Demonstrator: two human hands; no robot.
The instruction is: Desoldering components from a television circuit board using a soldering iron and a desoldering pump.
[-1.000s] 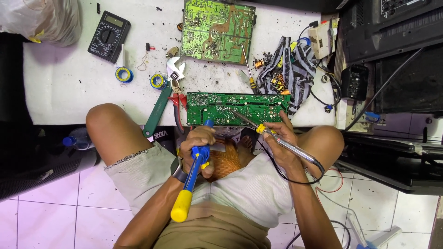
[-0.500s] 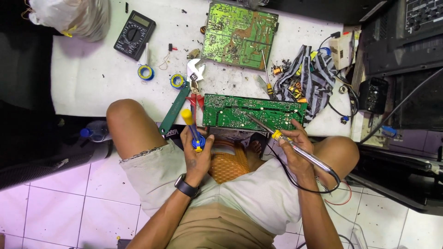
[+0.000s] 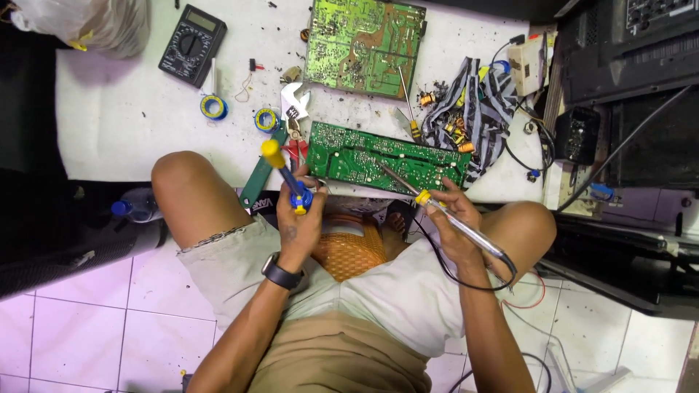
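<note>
we see a person seated at a low white bench [image 3: 131, 124], knees drawn up on either side, working over a long green circuit board [image 3: 386, 156] that lies solder side up at the bench's near edge, within easy reach of both arms. the left hand [image 3: 298, 218] is clenched around a blue-and-yellow desoldering pump [image 3: 282, 175], held nearly upright with its yellow plunger knob pointing away from the body, just left of the board. the right hand [image 3: 451, 215] grips a soldering iron [image 3: 437, 207] like a pen, its thin metal tip angled down onto the board's middle; the iron's black cord [image 3: 466, 280] loops back over the thigh, out of the way of the work. a second, larger green board [image 3: 364, 44] rests farther back. a black multimeter [image 3: 193, 35] sits at the far left, and two small blue-and-yellow rolls [image 3: 214, 107] lie between it and the boards. an adjustable wrench [image 3: 291, 102] and red-handled pliers [image 3: 297, 149] lie just beside the pump. a striped cloth [image 3: 473, 109] strewn with small components bunches to the right.
</note>
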